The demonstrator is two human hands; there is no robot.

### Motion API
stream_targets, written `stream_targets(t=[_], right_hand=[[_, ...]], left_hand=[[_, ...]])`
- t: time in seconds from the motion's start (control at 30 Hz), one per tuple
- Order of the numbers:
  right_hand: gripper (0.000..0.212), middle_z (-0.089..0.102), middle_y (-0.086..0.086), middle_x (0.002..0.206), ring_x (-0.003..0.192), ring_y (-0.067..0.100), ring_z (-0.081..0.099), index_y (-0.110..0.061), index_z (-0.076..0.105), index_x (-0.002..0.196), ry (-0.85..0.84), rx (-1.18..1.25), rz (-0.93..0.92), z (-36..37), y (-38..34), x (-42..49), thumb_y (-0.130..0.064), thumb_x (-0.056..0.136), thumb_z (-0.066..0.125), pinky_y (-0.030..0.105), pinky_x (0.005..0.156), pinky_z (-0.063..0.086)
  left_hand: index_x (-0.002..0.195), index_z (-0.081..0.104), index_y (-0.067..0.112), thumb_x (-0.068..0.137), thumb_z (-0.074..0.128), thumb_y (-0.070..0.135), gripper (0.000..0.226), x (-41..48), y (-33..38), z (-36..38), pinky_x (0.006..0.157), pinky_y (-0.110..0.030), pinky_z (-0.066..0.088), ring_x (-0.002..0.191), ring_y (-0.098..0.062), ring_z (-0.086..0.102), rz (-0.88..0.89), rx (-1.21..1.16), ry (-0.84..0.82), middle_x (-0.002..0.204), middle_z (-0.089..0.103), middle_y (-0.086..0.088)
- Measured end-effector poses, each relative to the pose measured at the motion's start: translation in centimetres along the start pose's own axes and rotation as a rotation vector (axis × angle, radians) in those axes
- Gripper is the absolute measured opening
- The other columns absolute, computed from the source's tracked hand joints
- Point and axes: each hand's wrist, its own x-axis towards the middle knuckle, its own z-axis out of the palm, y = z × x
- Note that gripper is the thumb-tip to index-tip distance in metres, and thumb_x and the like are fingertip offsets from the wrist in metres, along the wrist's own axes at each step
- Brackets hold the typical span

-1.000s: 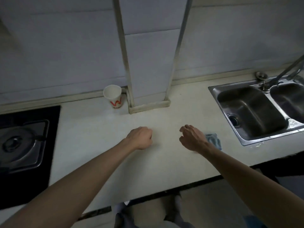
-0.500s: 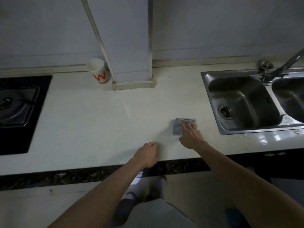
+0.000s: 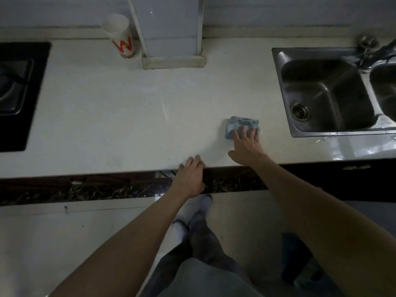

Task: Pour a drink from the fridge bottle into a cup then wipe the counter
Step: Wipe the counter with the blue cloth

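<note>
Blue cloth [image 3: 240, 124] lies on the counter [image 3: 107, 116] near the sink [image 3: 321, 93], pressed under the right hand's [image 3: 246, 148] straight fingers [image 3: 244, 132], while the left hand [image 3: 190, 176] rests loose and empty at the edge; firm, overlapping sweeps would wipe best.

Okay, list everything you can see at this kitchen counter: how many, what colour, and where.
Counter: one, white, across the view.
Paper cup: one, white with a red W, upright at the back, left of the column.
Column: one, pale grey, back centre.
Cloth: one, blue-grey, on the counter left of the sink.
Sink: one, two basins, steel, right side.
Faucet: one, metal, behind the sink.
Stove: one, black, left edge.
Legs: two, dark trousers, below the counter.
Left hand: rests on the counter's front edge, holding nothing.
Right hand: fingers press on the cloth.
</note>
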Motion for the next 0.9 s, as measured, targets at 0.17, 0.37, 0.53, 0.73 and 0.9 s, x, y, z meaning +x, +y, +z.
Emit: stream_targets(t=[0.17, 0.37, 0.53, 0.73, 0.9], right_hand=[[0.087, -0.002, 0.023, 0.158, 0.141, 0.054, -0.009, -0.009, 0.006, 0.152, 0.025, -0.061, -0.060, 3.0, -1.0, -4.8, -0.035, 0.084, 0.054, 0.060, 0.116, -0.003], [0.088, -0.002, 0.030, 0.157, 0.141, 0.055, -0.006, -0.007, 0.002, 0.154, 0.008, -0.057, 0.071, 4.8, -0.9, -8.8, -0.044, 0.088, 0.048, 0.061, 0.117, 0.000], [0.091, -0.006, 0.032, 0.156, 0.140, 0.057, -0.008, -0.006, -0.002, 0.153, -0.028, -0.001, 0.152, 4.8, 0.2, -9.0, -0.045, 0.089, 0.048, 0.060, 0.115, -0.003], [0.088, -0.012, 0.030, 0.156, 0.140, 0.054, -0.015, -0.008, -0.006, 0.154, -0.094, 0.080, 0.143, 3.9, 1.5, -8.6, -0.040, 0.092, 0.048, 0.056, 0.118, -0.002], [0.093, -0.015, 0.031, 0.155, 0.140, 0.055, -0.016, -0.008, -0.009, 0.153, -0.137, 0.080, 0.160, 3.0, 3.2, -7.1, -0.043, 0.090, 0.050, 0.057, 0.118, -0.001]], left_hand=[[0.153, 0.020, 0.005, 0.089, 0.059, 0.026, 0.077, -0.1, 0.5, 0.8, 0.120, -0.054, 0.017, 0.151, -0.033, 0.003, -0.035, 0.019, -0.018, 0.165, 0.001, -0.012], [0.152, 0.022, 0.005, 0.089, 0.057, 0.023, 0.074, 0.0, 0.6, 0.8, 0.119, -0.054, 0.019, 0.151, -0.032, 0.006, -0.041, 0.019, -0.005, 0.165, 0.004, -0.011], [0.134, 0.043, 0.002, 0.092, 0.053, 0.021, 0.046, 0.8, 1.4, -1.0, 0.107, -0.047, 0.040, 0.135, -0.031, 0.032, -0.053, -0.006, -0.007, 0.146, 0.035, -0.015], [0.138, 0.040, 0.006, 0.091, 0.052, 0.019, 0.049, 3.0, 3.4, -1.7, 0.110, -0.048, 0.034, 0.137, -0.029, 0.030, 0.069, 0.020, 0.064, 0.154, 0.027, -0.011], [0.136, 0.041, 0.009, 0.089, 0.049, 0.017, 0.048, 5.1, 5.5, -2.3, 0.109, -0.054, 0.031, 0.139, -0.028, 0.024, 0.086, 0.000, 0.053, 0.156, 0.021, -0.008]])
